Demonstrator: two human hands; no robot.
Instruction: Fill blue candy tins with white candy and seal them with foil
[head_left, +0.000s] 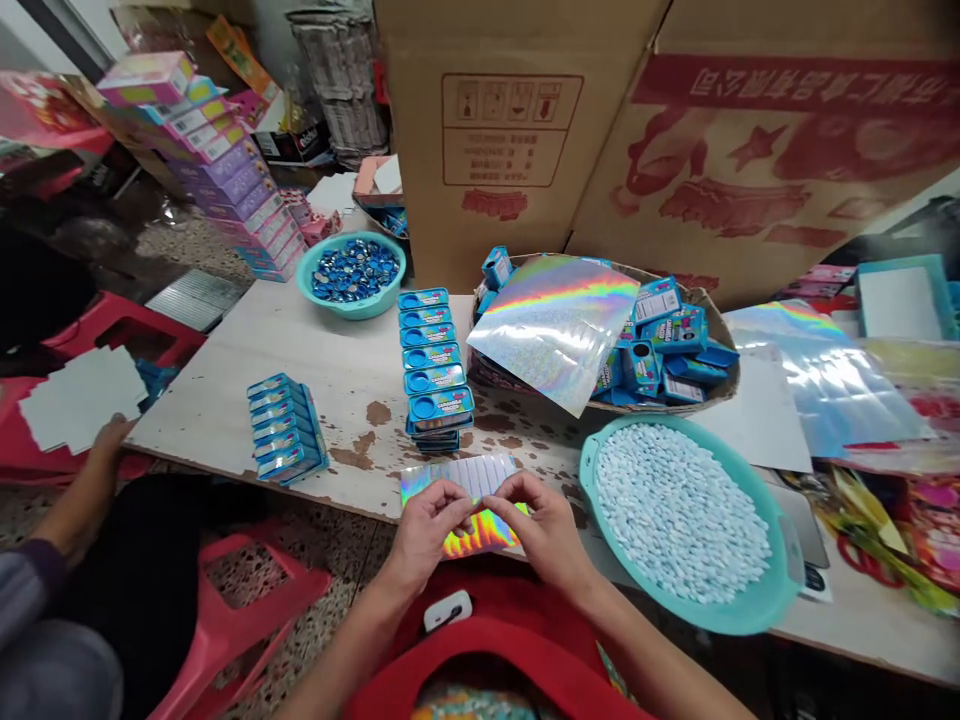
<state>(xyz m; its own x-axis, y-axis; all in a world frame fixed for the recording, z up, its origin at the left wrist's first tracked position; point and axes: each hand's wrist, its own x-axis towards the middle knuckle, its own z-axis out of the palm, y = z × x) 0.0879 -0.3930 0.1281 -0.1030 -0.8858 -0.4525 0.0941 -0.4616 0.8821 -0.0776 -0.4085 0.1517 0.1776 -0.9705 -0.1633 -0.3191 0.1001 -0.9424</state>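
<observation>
My left hand and my right hand meet at the table's front edge with fingertips pinched together. Whatever is between them is too small to make out. Beneath both hands lies a shiny rainbow holographic sheet, its upper part marked with pale strips. Just beyond it stands a row of stacked blue tins with round recesses in their lids. Right of my right hand sits a teal basin heaped with small pale-blue candies.
Another holographic sheet rests on a carton of small blue boxes. More blue tins stand at left, near a teal bowl of blue pieces. Large cardboard walls the back. A co-worker's hand holds white cards.
</observation>
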